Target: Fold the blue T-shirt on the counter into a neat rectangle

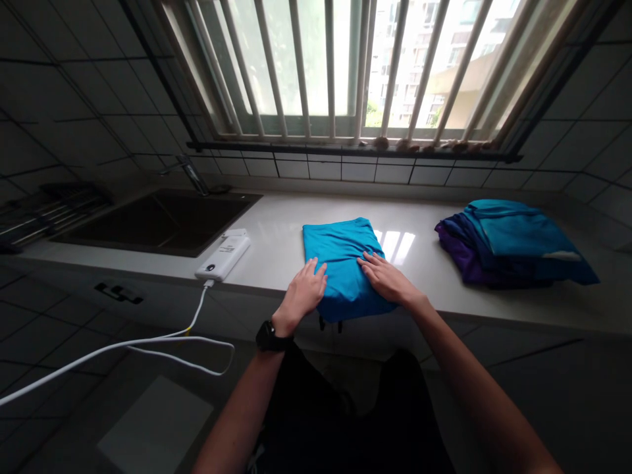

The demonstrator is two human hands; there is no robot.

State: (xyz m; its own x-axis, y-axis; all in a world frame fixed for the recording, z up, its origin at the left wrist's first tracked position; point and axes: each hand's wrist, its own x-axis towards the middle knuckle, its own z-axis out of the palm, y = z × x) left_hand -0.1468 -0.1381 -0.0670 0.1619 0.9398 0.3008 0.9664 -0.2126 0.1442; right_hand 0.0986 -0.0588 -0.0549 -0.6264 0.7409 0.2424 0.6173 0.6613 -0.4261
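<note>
A folded turquoise garment [340,253] lies on the white counter [276,243], its near edge hanging a little over the counter's front. My left hand [303,293] rests flat on the garment's left near edge, fingers stretched out. My right hand [388,278] lies flat on its right near part, fingers spread and pointing left. Neither hand grips the cloth. A black watch [269,337] sits on my left wrist.
A pile of blue and purple folded clothes [513,243] sits at the counter's right. A white power bank [223,258] with a white cable [148,342] lies left of the garment. A dark sink [158,220] with a tap [192,174] is further left, under a barred window [340,66].
</note>
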